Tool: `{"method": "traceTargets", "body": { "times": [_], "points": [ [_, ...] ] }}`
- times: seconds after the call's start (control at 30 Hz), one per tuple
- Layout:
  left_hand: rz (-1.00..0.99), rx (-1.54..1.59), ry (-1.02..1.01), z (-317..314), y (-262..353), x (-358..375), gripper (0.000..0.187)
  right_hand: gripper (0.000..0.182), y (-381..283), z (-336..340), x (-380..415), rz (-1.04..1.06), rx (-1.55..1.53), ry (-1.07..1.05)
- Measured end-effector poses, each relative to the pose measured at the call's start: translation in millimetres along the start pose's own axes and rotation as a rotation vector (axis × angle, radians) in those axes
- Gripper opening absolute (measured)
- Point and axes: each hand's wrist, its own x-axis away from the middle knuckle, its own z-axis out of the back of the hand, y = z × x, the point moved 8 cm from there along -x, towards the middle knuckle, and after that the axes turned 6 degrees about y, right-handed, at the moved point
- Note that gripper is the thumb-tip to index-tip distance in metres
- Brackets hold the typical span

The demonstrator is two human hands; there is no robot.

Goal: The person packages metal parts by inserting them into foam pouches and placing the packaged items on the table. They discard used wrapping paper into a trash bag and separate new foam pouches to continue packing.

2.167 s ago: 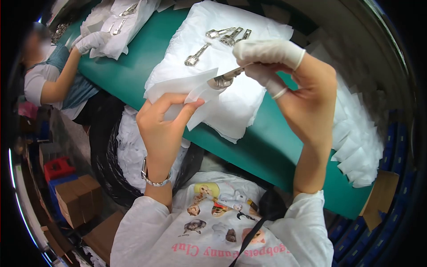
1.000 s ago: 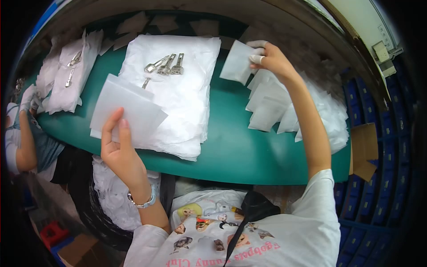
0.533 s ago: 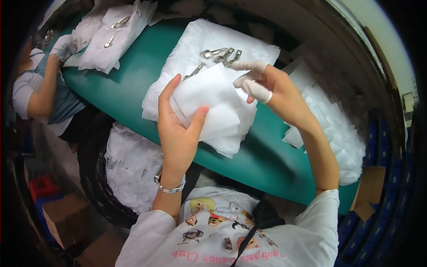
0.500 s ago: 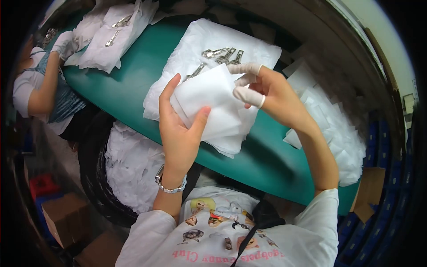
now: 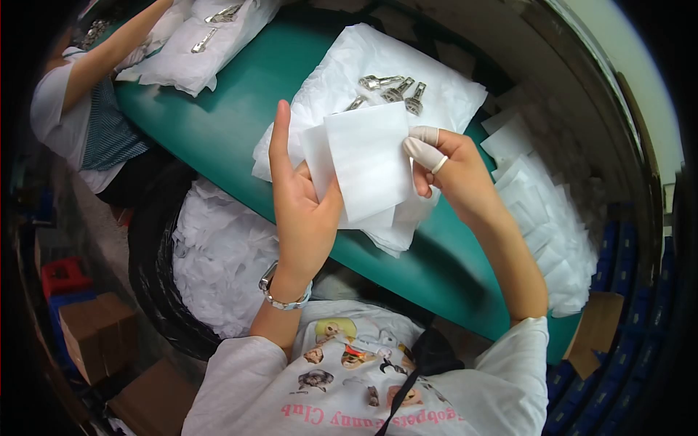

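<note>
Centre of frame: left hand [image 5: 304, 211] grips a white paper sheet [image 5: 367, 168] w/ thumb across the lower edge & index pointing straight up; a 2nd sheet [image 5: 313, 149] seems to sit behind it, exact count of sheets in hand can't be told. Right hand [image 5: 454, 178] pinches the sheet's right edge; 2 white finger cots visible on its fingers [image 5: 423, 152], rest of hand bare. Both hands closed on the same sheet, held up just above the green surface [image 5: 225, 123]. Behind the sheet, upper centre, a stack of white paper [image 5: 443, 94] lies on the surface w/ 4 metal clips [image 5: 396, 89] on top, 1 partly hidden by the held sheet. Right side of frame: a big fanned pile of loose paper squares [image 5: 552, 240], too many to count. Upper left: a co-worker's arm [image 5: 116, 47] reaches to another paper stack [image 5: 182, 62] carrying 2 metal pieces [image 5: 214, 25]. Lower left: black bin [image 5: 156, 283] full of crumpled white paper. 1 wristwatch [image 5: 280, 291] on left wrist. Far lower left: cardboard boxes [image 5: 87, 334], 1 red crate [image 5: 62, 272].
</note>
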Motion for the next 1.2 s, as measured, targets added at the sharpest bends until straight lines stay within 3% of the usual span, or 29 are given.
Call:
{"method": "traceTargets", "body": {
  "times": [0.17, 0.37, 0.5, 0.57, 0.67, 0.73, 0.83, 0.9, 1.1, 1.2],
  "points": [
    [-0.017, -0.128, 0.000, 13, -13, -5, 0.079, 0.029, -15, 2, 5, 0.143, -0.127, 0.114],
    [0.020, -0.085, 0.055, 8, -8, -2, 0.072, 0.043, 4, -16, 12, -0.078, 0.238, -0.029],
    [-0.173, -0.193, 0.136, 14, 7, -4, 0.048, 0.028, 16, -3, 9, -0.141, 0.117, 0.071],
    [-0.299, -0.418, 0.177, 30, 10, -9, 0.034, 0.022, 13, 8, 6, -0.026, 0.046, 0.091],
    [-0.109, -0.444, 0.178, 46, 4, -13, 0.018, 0.017, -8, 16, 13, 0.328, -0.023, 0.159],
    [0.042, -0.256, 0.137, 47, -12, -12, 0.025, 0.020, -28, 18, 27, 0.669, 0.026, 0.135],
    [0.253, -0.061, 0.028, 42, -27, -1, 0.035, 0.026, -66, -10, 64, 1.175, 0.452, 0.009],
    [0.328, 0.003, -0.029, 35, -29, 9, 0.038, 0.038, -61, -19, 65, 1.192, 0.509, -0.032],
    [0.248, -0.045, -0.056, 30, -20, 10, 0.033, 0.042, -46, -17, 57, 1.234, 0.668, 0.076],
    [0.207, -0.252, -0.144, 27, -14, 13, 0.040, 0.043, -46, -16, 58, 1.237, 0.681, 0.093]
  ]
}}
